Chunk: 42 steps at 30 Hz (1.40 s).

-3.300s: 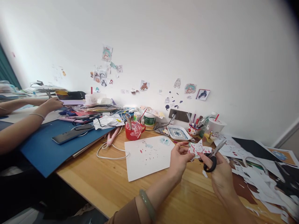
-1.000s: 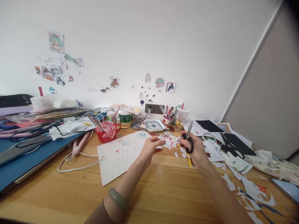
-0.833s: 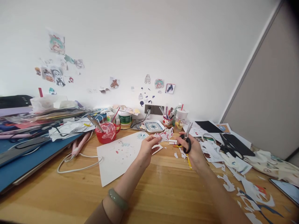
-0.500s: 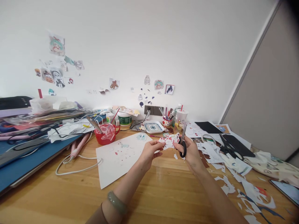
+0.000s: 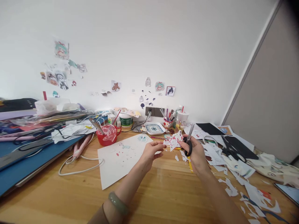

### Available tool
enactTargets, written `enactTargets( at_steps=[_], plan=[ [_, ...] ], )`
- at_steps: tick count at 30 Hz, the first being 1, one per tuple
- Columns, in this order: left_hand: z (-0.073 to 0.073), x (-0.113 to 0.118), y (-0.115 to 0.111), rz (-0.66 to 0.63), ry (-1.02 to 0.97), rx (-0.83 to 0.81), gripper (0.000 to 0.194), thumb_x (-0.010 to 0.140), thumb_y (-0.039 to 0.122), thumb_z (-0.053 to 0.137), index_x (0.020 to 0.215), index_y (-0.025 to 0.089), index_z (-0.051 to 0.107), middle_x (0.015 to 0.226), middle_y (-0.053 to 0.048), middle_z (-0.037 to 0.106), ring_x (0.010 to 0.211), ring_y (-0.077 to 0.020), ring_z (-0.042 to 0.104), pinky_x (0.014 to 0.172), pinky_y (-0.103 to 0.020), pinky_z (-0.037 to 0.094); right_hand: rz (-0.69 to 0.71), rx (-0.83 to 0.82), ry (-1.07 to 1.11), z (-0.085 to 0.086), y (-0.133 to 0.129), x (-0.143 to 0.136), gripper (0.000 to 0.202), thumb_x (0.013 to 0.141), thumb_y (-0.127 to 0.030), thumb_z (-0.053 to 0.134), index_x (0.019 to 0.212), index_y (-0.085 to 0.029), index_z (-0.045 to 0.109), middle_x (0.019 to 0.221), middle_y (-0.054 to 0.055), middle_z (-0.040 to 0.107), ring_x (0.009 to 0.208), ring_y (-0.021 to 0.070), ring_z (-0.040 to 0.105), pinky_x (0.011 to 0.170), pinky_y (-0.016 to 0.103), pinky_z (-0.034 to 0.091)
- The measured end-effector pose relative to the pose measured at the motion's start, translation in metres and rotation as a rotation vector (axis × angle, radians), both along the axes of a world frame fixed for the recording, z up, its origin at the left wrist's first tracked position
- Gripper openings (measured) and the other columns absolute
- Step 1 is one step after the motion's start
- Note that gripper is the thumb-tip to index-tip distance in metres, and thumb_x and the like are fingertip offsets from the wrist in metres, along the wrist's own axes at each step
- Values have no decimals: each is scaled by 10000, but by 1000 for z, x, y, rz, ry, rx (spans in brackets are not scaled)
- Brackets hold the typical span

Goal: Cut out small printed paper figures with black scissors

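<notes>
Pinched between the thumb and fingers of my left hand (image 5: 151,155) is the left edge of a cut paper piece (image 5: 174,141), white with red and pink drawings. My right hand (image 5: 198,155) is closed around black-handled scissors (image 5: 188,147), whose blades point up and away from me. The right thumb and fingers also meet the paper's right edge, though the exact grip there is partly hidden. Below the hands lie small white paper scraps (image 5: 177,158) and a yellow strip (image 5: 190,165), partly covered by my right hand.
A white sheet (image 5: 121,171) with small cutouts lies left. Behind stand a red mug (image 5: 107,140), a patterned square dish (image 5: 154,128), a pen cup (image 5: 167,123) and a drink cup (image 5: 182,118). Paper offcuts (image 5: 230,188) and other scissors (image 5: 230,151) lie right.
The paper piece has turned and tilted more upright between my hands. My right hand and the scissors have moved slightly right, the blades leaning further right. The yellow strip has come into sight.
</notes>
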<state>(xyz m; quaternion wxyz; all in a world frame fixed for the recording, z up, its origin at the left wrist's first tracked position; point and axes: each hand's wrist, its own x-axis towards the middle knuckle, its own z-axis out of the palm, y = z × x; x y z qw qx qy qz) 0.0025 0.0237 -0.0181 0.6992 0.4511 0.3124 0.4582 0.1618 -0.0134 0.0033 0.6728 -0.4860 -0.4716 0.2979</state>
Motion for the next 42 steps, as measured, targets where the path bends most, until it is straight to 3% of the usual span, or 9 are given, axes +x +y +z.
enactTargets(
  at_steps=[7, 16, 23, 27, 34, 38, 42],
  plan=[
    [5, 0, -2, -6, -82, -24, 295, 594, 400, 641, 786, 176, 626, 804, -46, 600, 708, -123, 505, 576, -235, 437, -31, 2, -6, -1, 0, 1, 353, 548, -282, 730, 855, -203, 574, 629, -30, 534, 539, 111, 476, 449, 201, 356],
    [2, 0, -2, 61, -2, 20, 284, 532, 379, 702, 678, 148, 625, 744, -55, 605, 689, -120, 505, 591, -212, 411, -24, -10, -47, 0, -2, -1, 341, 555, -293, 722, 850, -191, 586, 654, -15, 557, 564, 125, 500, 477, 215, 374],
    [1, 0, -2, 1, -32, -1, 266, 535, 323, 714, 741, 175, 635, 802, -34, 592, 699, -103, 492, 616, -213, 410, -18, 15, -45, 0, -4, -3, 303, 583, -262, 706, 853, -206, 580, 684, -23, 540, 600, 120, 493, 509, 214, 380],
    [0, 3, -8, -94, 26, 11, 294, 521, 320, 722, 759, 167, 642, 844, -60, 606, 751, -130, 504, 625, -229, 410, -40, 25, -41, 0, -5, -7, 304, 580, -274, 709, 844, -211, 571, 651, -28, 514, 551, 115, 466, 440, 200, 339],
    [2, 4, -12, -62, -12, 9, 277, 529, 345, 708, 726, 161, 641, 792, -52, 603, 731, -126, 500, 625, -228, 394, -41, 44, -19, -3, -4, -10, 288, 592, -274, 713, 836, -225, 566, 668, -32, 540, 580, 115, 485, 474, 203, 357],
    [4, 3, -10, 8, -99, -46, 282, 507, 317, 732, 727, 171, 633, 781, -23, 576, 691, -100, 488, 612, -217, 392, 10, 18, -30, -1, -5, -9, 225, 673, -326, 653, 855, -228, 563, 599, -45, 538, 555, 103, 485, 486, 200, 364],
    [8, 0, -8, 97, -183, -51, 289, 502, 303, 740, 734, 179, 621, 761, -4, 560, 658, -84, 479, 589, -203, 388, 175, -87, -109, 0, -7, -13, 230, 690, -380, 620, 807, -183, 591, 538, -23, 553, 492, 115, 490, 411, 203, 330]
  ],
)
